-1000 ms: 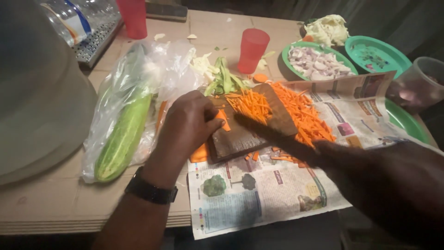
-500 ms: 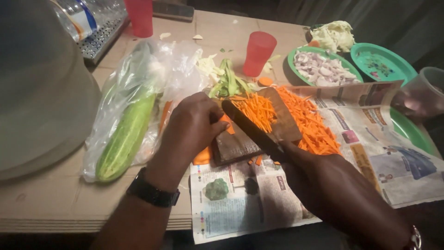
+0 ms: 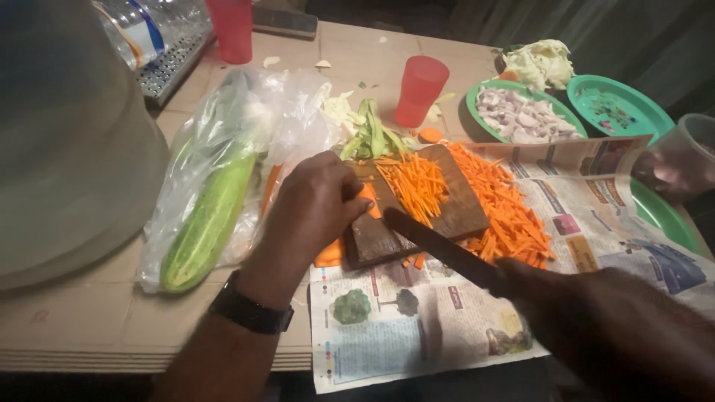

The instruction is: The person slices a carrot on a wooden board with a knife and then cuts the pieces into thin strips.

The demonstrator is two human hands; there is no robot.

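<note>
Carrot piece: a small orange carrot piece lies on the dark wooden cutting board, under the fingertips of the left hand.
Left grip: narrow, pressing the piece down.
Right grip: the right hand is closed around the handle of the long dark knife, blade above the board's near edge.
Done: a heap of thin orange carrot strips covers the board and the newspaper.
Left: this piece is uncut, I judge; a green cucumber in a clear plastic bag waits whole on the surface.

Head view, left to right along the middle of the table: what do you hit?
Cucumber in clear plastic bag → left hand pressing a carrot piece on the wooden cutting board → julienned carrot pile on the newspaper → green plate rim. The right hand holds the knife nearer the camera.
</note>
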